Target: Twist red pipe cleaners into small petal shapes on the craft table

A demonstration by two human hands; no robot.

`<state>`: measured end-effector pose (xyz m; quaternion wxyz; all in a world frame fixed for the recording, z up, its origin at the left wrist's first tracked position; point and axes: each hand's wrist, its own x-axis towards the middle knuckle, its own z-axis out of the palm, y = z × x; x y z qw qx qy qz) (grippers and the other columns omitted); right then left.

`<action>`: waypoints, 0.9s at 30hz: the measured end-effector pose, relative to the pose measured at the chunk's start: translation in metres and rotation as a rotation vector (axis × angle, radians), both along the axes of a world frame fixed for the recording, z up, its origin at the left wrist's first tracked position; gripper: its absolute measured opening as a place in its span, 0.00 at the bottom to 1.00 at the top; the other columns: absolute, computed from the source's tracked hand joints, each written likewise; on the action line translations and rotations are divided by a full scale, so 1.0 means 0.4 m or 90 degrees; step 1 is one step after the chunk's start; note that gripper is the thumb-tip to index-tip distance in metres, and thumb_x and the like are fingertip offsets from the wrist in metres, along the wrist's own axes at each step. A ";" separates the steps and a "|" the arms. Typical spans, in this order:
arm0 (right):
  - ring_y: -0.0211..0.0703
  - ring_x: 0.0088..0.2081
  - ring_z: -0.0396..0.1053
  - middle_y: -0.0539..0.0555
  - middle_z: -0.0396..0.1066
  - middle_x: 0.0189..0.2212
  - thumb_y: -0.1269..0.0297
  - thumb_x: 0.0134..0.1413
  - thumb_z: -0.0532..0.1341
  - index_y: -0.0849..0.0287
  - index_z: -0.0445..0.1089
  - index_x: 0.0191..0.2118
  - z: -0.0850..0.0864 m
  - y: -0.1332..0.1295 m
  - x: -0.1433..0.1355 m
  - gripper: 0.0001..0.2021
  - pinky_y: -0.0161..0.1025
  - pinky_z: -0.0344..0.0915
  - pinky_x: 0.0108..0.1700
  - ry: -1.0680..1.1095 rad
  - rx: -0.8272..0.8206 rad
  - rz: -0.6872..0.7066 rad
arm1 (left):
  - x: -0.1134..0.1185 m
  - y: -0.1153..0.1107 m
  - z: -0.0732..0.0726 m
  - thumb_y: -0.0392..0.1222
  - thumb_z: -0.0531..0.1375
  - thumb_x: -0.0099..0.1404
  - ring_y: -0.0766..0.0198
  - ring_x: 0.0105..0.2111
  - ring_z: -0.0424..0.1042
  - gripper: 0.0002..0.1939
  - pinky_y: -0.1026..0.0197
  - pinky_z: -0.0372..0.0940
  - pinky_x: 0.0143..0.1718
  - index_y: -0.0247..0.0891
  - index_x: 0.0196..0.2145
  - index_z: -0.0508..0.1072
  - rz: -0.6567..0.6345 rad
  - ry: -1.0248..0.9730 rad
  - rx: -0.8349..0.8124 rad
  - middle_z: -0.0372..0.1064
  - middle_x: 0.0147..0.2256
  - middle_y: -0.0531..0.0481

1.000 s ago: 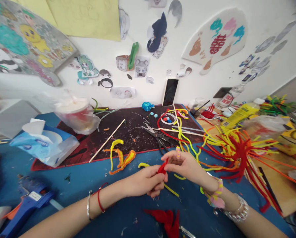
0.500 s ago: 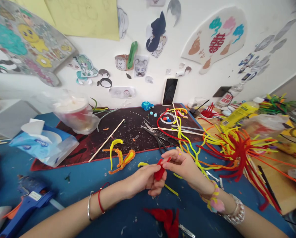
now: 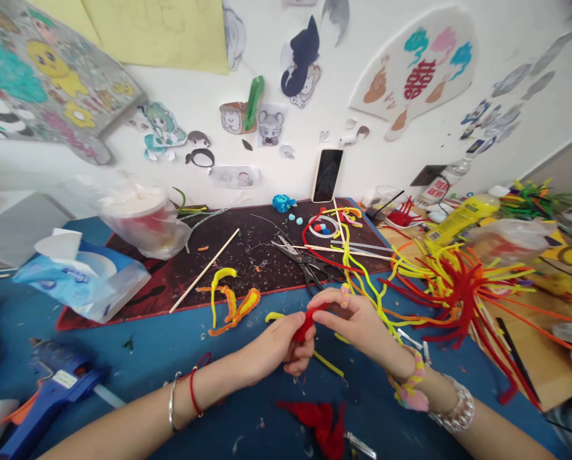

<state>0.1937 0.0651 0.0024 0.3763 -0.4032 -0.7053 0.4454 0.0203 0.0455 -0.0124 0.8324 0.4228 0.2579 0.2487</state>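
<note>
Fingers (image 3: 328, 298) — nearly closed, pinching red piece (image 3: 306, 326)

The held red piece (image 3: 306, 327) looks fuzzy and matt, scissor blades (image 3: 290, 252) metallic, the phone (image 3: 328, 176) glossy.

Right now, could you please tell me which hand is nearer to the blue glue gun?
Left. The left hand is to the right of the glue gun, pinching a red fuzzy piece; the right hand is farther right, at that piece's other side.

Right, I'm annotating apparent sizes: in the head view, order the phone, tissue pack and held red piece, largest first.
1. Tissue pack
2. Phone
3. Held red piece, partly hidden; ranked by what shows
</note>
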 end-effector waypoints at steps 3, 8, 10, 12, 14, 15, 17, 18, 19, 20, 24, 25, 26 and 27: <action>0.41 0.38 0.67 0.52 0.70 0.32 0.67 0.51 0.59 0.57 0.68 0.32 0.007 0.005 0.006 0.02 0.41 0.63 0.42 -0.099 0.157 -0.010 | 0.003 -0.004 0.006 0.51 0.38 0.66 0.73 0.15 0.49 0.18 0.67 0.47 0.19 0.37 0.26 0.54 0.025 0.055 0.085 0.45 0.19 0.60; 0.43 0.39 0.64 0.54 0.68 0.34 0.69 0.52 0.58 0.57 0.67 0.33 -0.002 -0.002 0.006 0.03 0.43 0.62 0.43 -0.254 0.370 -0.044 | 0.011 -0.013 -0.004 0.50 0.41 0.66 0.73 0.17 0.47 0.15 0.68 0.47 0.18 0.38 0.28 0.55 0.075 0.151 0.160 0.46 0.20 0.59; 0.43 0.39 0.63 0.54 0.67 0.34 0.70 0.52 0.57 0.58 0.67 0.33 -0.005 -0.008 0.003 0.03 0.44 0.61 0.43 -0.298 0.447 -0.065 | 0.016 -0.017 -0.012 0.49 0.42 0.65 0.73 0.18 0.47 0.13 0.68 0.47 0.18 0.38 0.28 0.55 0.097 0.174 0.156 0.47 0.20 0.59; 0.44 0.39 0.62 0.54 0.67 0.34 0.71 0.52 0.58 0.58 0.67 0.33 -0.008 -0.014 0.001 0.03 0.44 0.60 0.44 -0.330 0.499 -0.082 | 0.019 -0.019 -0.018 0.48 0.43 0.65 0.74 0.18 0.47 0.12 0.69 0.46 0.17 0.38 0.28 0.55 0.107 0.172 0.134 0.47 0.20 0.59; 0.44 0.38 0.62 0.54 0.67 0.34 0.71 0.52 0.57 0.58 0.67 0.34 -0.010 -0.018 -0.001 0.03 0.45 0.60 0.43 -0.345 0.522 -0.089 | 0.022 -0.020 -0.021 0.47 0.42 0.65 0.74 0.17 0.45 0.12 0.69 0.45 0.16 0.38 0.29 0.55 0.098 0.149 0.104 0.46 0.20 0.60; 0.44 0.38 0.62 0.54 0.67 0.34 0.71 0.52 0.57 0.58 0.67 0.34 -0.011 -0.018 -0.001 0.04 0.45 0.60 0.43 -0.348 0.522 -0.087 | 0.023 -0.019 -0.021 0.47 0.42 0.65 0.74 0.16 0.45 0.13 0.70 0.45 0.16 0.38 0.28 0.56 0.091 0.137 0.091 0.45 0.19 0.60; 0.44 0.37 0.62 0.54 0.68 0.34 0.71 0.53 0.56 0.58 0.66 0.34 -0.013 -0.019 -0.002 0.04 0.45 0.61 0.42 -0.350 0.509 -0.076 | 0.024 -0.016 -0.022 0.47 0.42 0.65 0.75 0.15 0.44 0.14 0.70 0.45 0.15 0.37 0.27 0.56 0.087 0.125 0.071 0.44 0.18 0.61; 0.44 0.37 0.63 0.54 0.68 0.34 0.71 0.53 0.55 0.58 0.66 0.34 -0.014 -0.019 -0.003 0.04 0.45 0.61 0.41 -0.352 0.499 -0.071 | 0.025 -0.014 -0.023 0.48 0.42 0.65 0.75 0.15 0.44 0.14 0.70 0.44 0.15 0.37 0.27 0.55 0.091 0.123 0.064 0.43 0.18 0.61; 0.44 0.37 0.63 0.55 0.68 0.34 0.71 0.53 0.55 0.58 0.66 0.35 -0.016 -0.020 -0.003 0.05 0.45 0.61 0.41 -0.353 0.490 -0.066 | 0.026 -0.013 -0.024 0.48 0.42 0.65 0.75 0.14 0.43 0.14 0.70 0.44 0.14 0.38 0.26 0.55 0.100 0.122 0.058 0.43 0.17 0.61; 0.44 0.37 0.63 0.55 0.69 0.33 0.71 0.53 0.55 0.57 0.66 0.35 -0.017 -0.021 -0.004 0.05 0.45 0.61 0.40 -0.354 0.484 -0.063 | 0.027 -0.013 -0.025 0.48 0.42 0.65 0.75 0.14 0.43 0.14 0.70 0.44 0.14 0.38 0.26 0.54 0.112 0.120 0.052 0.42 0.17 0.62; 0.45 0.36 0.64 0.55 0.69 0.33 0.72 0.52 0.56 0.57 0.66 0.36 -0.023 -0.027 -0.009 0.06 0.45 0.62 0.39 -0.325 0.485 -0.074 | 0.029 -0.018 -0.026 0.48 0.43 0.65 0.75 0.15 0.41 0.14 0.70 0.41 0.14 0.38 0.26 0.53 0.154 0.089 0.044 0.41 0.17 0.62; 0.44 0.36 0.64 0.55 0.69 0.33 0.72 0.51 0.56 0.57 0.66 0.36 -0.024 -0.029 -0.011 0.06 0.44 0.62 0.39 -0.310 0.486 -0.082 | 0.029 -0.020 -0.026 0.48 0.43 0.65 0.75 0.15 0.41 0.14 0.70 0.41 0.15 0.38 0.27 0.54 0.165 0.080 0.052 0.42 0.18 0.62; 0.44 0.36 0.64 0.54 0.69 0.32 0.72 0.51 0.57 0.56 0.65 0.36 -0.024 -0.031 -0.014 0.06 0.44 0.62 0.39 -0.297 0.482 -0.089 | 0.029 -0.022 -0.026 0.48 0.44 0.65 0.75 0.16 0.41 0.14 0.70 0.41 0.15 0.38 0.27 0.54 0.176 0.071 0.062 0.42 0.18 0.62; 0.44 0.35 0.65 0.54 0.70 0.32 0.73 0.51 0.57 0.56 0.65 0.36 -0.024 -0.034 -0.017 0.06 0.44 0.62 0.39 -0.284 0.471 -0.097 | 0.029 -0.025 -0.026 0.48 0.44 0.65 0.75 0.16 0.41 0.14 0.70 0.41 0.15 0.37 0.27 0.54 0.188 0.062 0.074 0.42 0.19 0.61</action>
